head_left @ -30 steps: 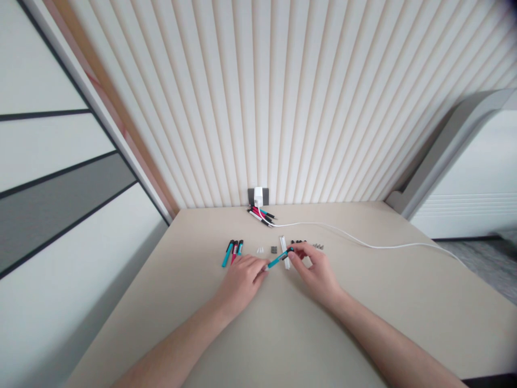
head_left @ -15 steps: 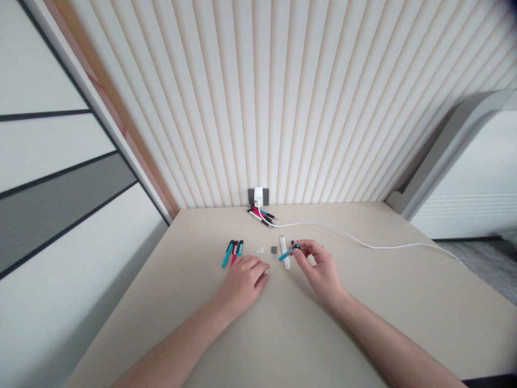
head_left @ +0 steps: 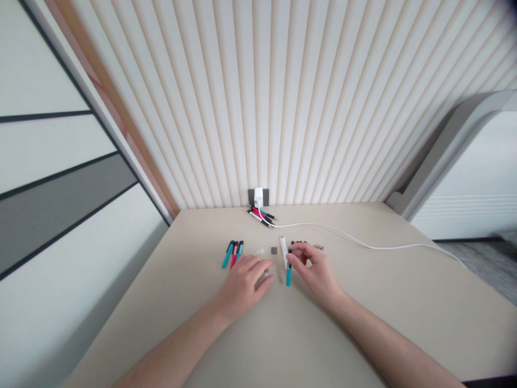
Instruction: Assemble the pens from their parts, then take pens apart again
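Note:
My right hand [head_left: 315, 265] pinches a pen part [head_left: 288, 276] between thumb and fingertips. It is teal below and black near the fingers, and hangs nearly upright. My left hand [head_left: 246, 283] hovers low over the table, thumb and index finger apart; a small pale piece may lie under its fingertips, but I cannot tell. White refill tubes [head_left: 283, 250] lie just behind the held part. Between the hands sit small grey pieces [head_left: 274, 250] and small white pieces [head_left: 260, 251]. Teal and red barrels with black ends [head_left: 228, 254] lie left of my left hand, one partly covered.
Several pens [head_left: 262, 216] lie at the back of the table [head_left: 258, 345], below a white charger [head_left: 258, 196]. Its white cable [head_left: 347, 233] runs off to the right. Black pieces [head_left: 299, 243] and metallic pieces [head_left: 319, 247] lie behind my right hand. A ribbed wall [head_left: 250, 108] stands behind.
The teal pen part in my right hand has swung from slanting to nearly upright, its teal end now toward me. My left thumb and index finger have spread apart.

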Tool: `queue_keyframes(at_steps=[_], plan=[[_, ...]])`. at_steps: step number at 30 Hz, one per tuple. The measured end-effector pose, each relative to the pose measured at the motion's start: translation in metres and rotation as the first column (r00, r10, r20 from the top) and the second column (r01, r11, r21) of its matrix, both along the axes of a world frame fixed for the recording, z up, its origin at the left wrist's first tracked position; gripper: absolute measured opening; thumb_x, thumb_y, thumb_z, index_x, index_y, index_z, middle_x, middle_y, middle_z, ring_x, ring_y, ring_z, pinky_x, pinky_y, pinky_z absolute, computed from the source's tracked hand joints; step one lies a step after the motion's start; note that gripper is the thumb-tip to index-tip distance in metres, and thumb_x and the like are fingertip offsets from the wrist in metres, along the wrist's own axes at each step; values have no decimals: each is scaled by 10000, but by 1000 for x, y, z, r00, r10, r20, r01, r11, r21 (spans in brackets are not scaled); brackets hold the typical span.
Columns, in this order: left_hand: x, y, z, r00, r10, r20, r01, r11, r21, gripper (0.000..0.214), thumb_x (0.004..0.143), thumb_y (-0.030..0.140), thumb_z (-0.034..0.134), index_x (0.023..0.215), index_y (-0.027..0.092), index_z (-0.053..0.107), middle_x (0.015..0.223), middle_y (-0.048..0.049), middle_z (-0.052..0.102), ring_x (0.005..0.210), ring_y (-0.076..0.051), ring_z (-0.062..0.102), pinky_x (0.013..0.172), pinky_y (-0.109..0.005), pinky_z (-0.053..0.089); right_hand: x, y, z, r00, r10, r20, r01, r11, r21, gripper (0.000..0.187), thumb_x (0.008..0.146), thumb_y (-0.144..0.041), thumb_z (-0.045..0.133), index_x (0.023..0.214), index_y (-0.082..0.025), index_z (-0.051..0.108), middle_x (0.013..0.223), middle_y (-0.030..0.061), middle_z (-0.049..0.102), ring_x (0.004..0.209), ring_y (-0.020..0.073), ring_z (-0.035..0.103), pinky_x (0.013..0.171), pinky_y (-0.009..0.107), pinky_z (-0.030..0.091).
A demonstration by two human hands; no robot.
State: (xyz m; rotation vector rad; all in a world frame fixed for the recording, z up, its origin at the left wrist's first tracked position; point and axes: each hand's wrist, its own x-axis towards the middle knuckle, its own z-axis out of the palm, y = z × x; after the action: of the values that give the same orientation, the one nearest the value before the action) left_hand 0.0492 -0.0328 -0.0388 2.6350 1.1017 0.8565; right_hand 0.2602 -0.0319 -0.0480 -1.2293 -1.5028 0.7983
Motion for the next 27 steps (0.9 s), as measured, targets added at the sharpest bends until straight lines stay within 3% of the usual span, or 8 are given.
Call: queue_keyframes(at_steps=[3,7,10,20,27], plan=[[0,-4,4,995,-100,15,99,993,67,233,920,285,569,1131,186,562,908,-47,659,881,-198,596,829,-344,444,-5,-2,-1,999,41,-15,-41,998,-50,244,842,-396,630,949,-178,618,686,-10,610,611,128,491,594,252,403],[2,-7,5,970,-227,-82,235,965,113,319,910,356,579,1160,163,531,893,-52,662,830,-197,594,781,-350,424,-15,-4,-4,992,91,-85,-101,987,-125,250,819,-401,658,914,-175,609,639,-32,565,577,114,476,550,234,379],[3,-8,4,948,-268,-170,296,940,168,269,906,377,580,1075,168,568,858,-50,652,816,-198,583,760,-351,399,-21,-5,-7,984,104,-148,-127,979,-159,257,809,-397,669,903,-169,600,621,-39,550,560,107,474,528,225,371],[5,-7,6,914,-187,-361,283,930,234,152,924,276,550,1036,194,612,805,-24,589,765,-170,549,684,-322,369,-22,-4,-7,986,57,-155,-83,983,-167,264,800,-386,673,913,-157,605,629,-25,585,560,109,490,529,227,397],[-4,-3,15,935,-102,-338,197,945,260,160,941,254,506,1032,182,614,846,-39,619,794,-181,574,736,-339,403,-17,-7,-5,982,101,158,-103,995,0,320,926,-346,510,1182,-190,622,855,44,678,712,155,581,639,266,477]])
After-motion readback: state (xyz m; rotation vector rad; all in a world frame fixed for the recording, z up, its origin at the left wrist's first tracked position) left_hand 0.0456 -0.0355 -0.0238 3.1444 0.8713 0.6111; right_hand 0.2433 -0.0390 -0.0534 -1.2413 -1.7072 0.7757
